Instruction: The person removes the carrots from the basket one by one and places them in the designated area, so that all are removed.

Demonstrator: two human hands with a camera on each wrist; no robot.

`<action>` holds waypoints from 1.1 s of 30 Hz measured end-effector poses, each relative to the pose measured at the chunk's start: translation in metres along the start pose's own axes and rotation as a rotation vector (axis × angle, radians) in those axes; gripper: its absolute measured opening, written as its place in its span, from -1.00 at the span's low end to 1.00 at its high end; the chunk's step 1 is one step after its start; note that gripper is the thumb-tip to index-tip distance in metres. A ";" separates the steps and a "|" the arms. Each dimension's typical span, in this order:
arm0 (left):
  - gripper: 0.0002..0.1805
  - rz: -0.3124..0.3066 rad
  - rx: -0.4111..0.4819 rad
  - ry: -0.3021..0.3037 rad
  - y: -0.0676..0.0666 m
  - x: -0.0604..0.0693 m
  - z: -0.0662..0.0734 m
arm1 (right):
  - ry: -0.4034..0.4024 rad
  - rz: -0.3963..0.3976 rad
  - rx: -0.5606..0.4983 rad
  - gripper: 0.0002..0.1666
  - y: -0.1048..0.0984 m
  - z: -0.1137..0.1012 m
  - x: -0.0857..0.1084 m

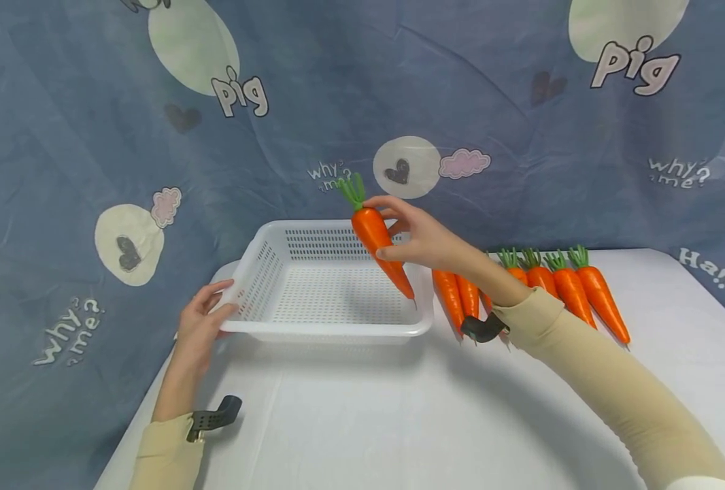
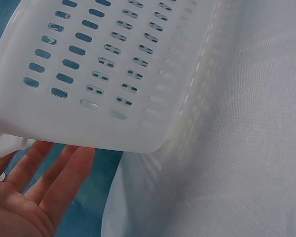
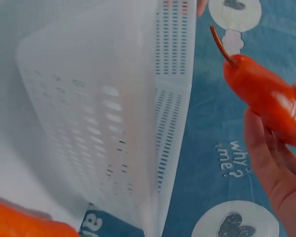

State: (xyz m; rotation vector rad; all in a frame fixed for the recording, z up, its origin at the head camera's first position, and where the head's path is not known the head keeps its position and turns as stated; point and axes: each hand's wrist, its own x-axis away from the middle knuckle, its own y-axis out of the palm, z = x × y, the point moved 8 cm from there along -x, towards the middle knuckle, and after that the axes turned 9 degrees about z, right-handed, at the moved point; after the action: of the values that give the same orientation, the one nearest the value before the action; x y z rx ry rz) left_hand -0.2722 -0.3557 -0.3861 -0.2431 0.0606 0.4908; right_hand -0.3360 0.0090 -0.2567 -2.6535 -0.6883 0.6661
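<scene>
Above the right part of a white plastic basket [image 1: 332,330], my right hand [image 1: 420,238] holds an orange carrot [image 1: 375,231] between thumb and fingers. Its green top points up and its thin tip slants down to the right. The right wrist view shows the same carrot [image 3: 261,91] in the fingers of the right hand [image 3: 278,168]. At the basket's left end, my left hand [image 1: 200,320] grips the rim, thumb on the near side. In the left wrist view, the fingers of the left hand [image 2: 37,192] reach beneath the rim of the slotted basket [image 2: 138,133].
Right of the basket, several carrots [image 1: 601,299] lie side by side on the white table [image 1: 350,415], some partly behind my right forearm. A blue printed cloth [image 1: 313,88] hangs behind the table. Each wrist wears a black camera mount [image 1: 215,415].
</scene>
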 end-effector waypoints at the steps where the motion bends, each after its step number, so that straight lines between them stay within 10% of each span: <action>1: -0.48 0.006 0.002 0.001 0.000 0.002 0.002 | -0.004 0.007 -0.001 -0.17 -0.001 0.000 0.002; 20: -0.47 0.006 -0.011 0.002 0.000 0.000 0.002 | 0.003 0.110 0.150 -0.18 -0.028 0.010 0.045; 27: -0.46 0.004 0.032 0.010 -0.005 -0.030 -0.042 | 0.013 0.126 0.168 -0.19 -0.037 0.011 0.058; 33: -0.43 -0.025 0.013 0.019 -0.004 -0.032 -0.040 | 0.042 0.152 0.178 -0.18 -0.047 0.018 0.070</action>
State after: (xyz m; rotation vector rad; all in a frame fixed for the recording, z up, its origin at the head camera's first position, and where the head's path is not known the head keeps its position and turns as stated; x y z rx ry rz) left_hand -0.2981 -0.3836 -0.4208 -0.2353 0.0791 0.4628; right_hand -0.3090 0.0879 -0.2777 -2.5634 -0.3981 0.6757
